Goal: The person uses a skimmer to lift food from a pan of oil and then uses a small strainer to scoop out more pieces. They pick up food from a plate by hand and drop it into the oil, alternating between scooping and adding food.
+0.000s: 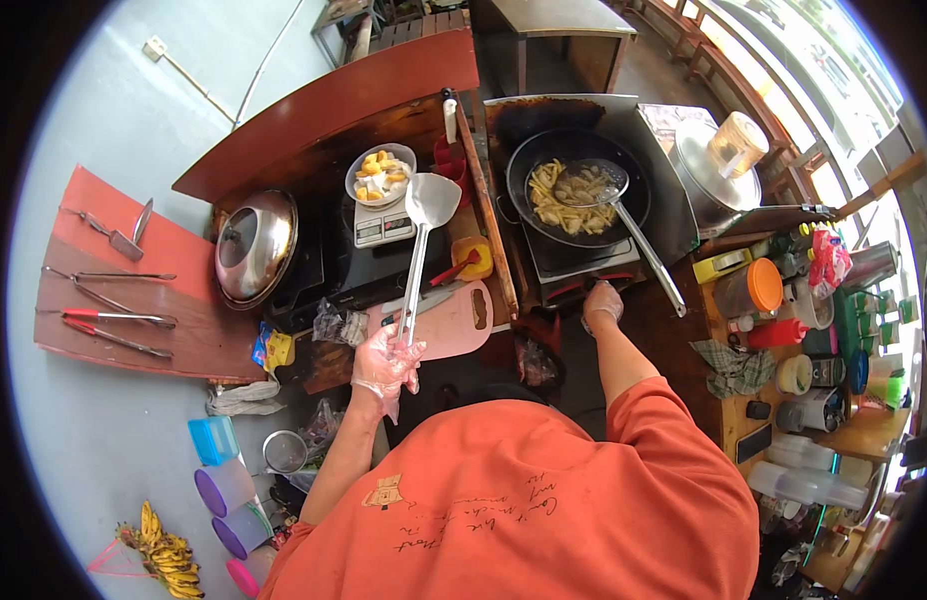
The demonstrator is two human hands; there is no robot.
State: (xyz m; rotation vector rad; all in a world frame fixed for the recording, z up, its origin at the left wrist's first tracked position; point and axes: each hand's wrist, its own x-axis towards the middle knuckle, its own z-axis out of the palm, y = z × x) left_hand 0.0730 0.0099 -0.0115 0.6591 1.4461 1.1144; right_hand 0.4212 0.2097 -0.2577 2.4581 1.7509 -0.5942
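left hand (386,362): wrapped round spatula (418,260) handle, blade up — likely keeping it clean
right hand (603,300): at stove (584,261) front, maybe for heat; grip can't tell
pan (584,145): on stove — ladle (639,235) in it, handle out, presumably for reach

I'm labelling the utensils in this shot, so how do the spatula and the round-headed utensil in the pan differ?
The spatula is held in the left hand, while the round-headed utensil rests in the pan with no hand on it. The spatula's head is broad with a blunt end; the utensil's is round. The spatula's head is away from the pan, whereas the utensil's is over the food. Both have long, silvery handles.
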